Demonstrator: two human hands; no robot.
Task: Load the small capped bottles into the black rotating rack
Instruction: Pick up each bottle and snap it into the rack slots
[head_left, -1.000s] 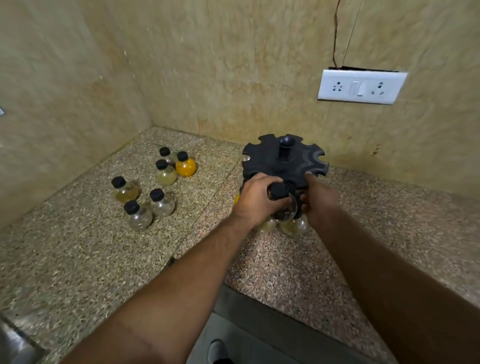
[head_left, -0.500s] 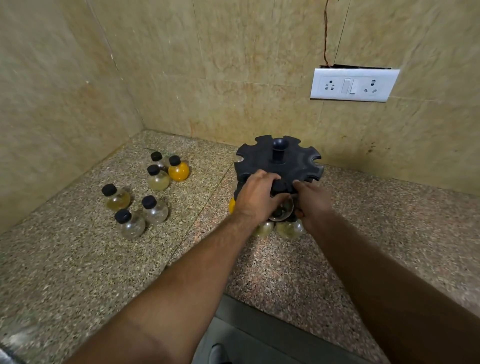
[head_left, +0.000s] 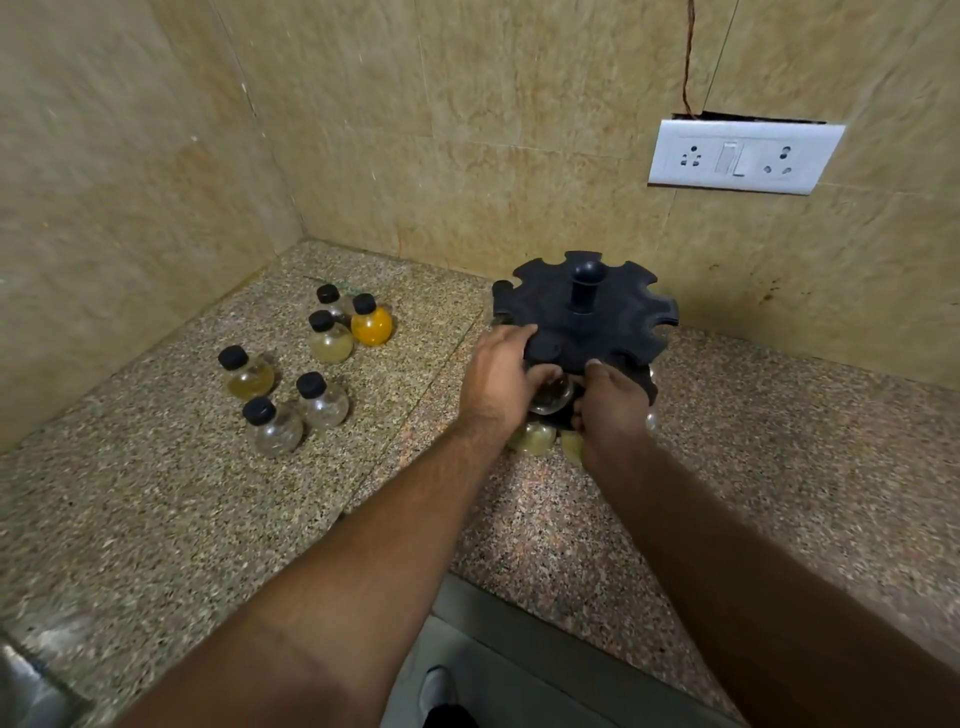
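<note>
— Hands first, then. What is our left hand (head_left: 498, 376) doing?
— Its fingers lie over the near-left rim of the black notched plastic rack (head_left: 618, 327). Its thumb curls against the clear round glass bottle (head_left: 551, 397) that we hold at the rack's near edge, just under the top disc.
— And our right hand (head_left: 613, 410)?
— It is curled in from the other side, with the thumb on the disc's rim and the fingers tucked beneath it. It seems to grip the rack, but we cannot tell whether those fingers also touch the bottle.
— So where does the bottle sit?
— Between our two hands, neck up towards a notch. Its cap is lost against the black plastic.
— What else, from the left?
— Six loose black-capped glass bottles (head_left: 322, 402) stand on the speckled granite counter (head_left: 156, 519), well apart from the rack. Three are nearer us, the leftmost yellowish. Three are farther off, and the rightmost is an orange-filled bottle (head_left: 371, 325).
— Under our hands?
— Two pale yellowish bottles (head_left: 535, 439) sit low in the rack.
— Further right?
— The rack's upright black knob (head_left: 587, 273), then a white socket plate (head_left: 743, 158) on the beige tiled wall (head_left: 467, 130).
</note>
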